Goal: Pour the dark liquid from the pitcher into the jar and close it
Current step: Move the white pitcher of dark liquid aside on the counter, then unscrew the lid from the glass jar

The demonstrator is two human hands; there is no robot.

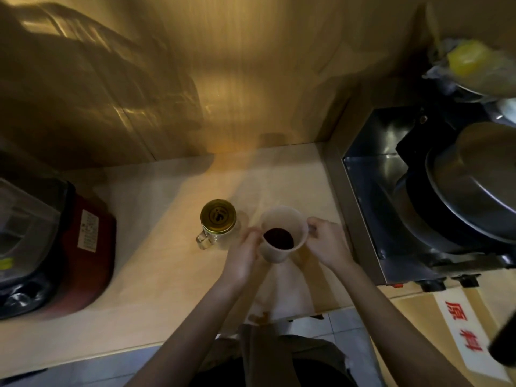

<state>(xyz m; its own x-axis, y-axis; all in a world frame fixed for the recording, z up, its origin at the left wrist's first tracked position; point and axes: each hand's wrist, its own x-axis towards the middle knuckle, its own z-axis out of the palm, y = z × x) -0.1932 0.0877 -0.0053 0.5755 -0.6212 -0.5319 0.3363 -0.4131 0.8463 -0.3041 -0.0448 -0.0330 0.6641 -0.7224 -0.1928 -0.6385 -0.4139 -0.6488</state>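
A pale plastic pitcher [283,223] stands near the middle of the counter, with dark liquid [278,238] low inside it. My right hand [328,241] is closed on the handle at its right side. My left hand [244,252] rests against its left wall with fingers curled. Just left of the pitcher stands a glass jar [216,238] with a side handle; a gold lid [218,216] sits on top of it. The jar is apart from both hands.
A red appliance with a clear lid [55,241] fills the left of the beige counter [156,275]. On the right stands a steel unit [371,196] holding a large metal pot [474,191]. A wooden wall rises behind. The counter's front edge runs below my forearms.
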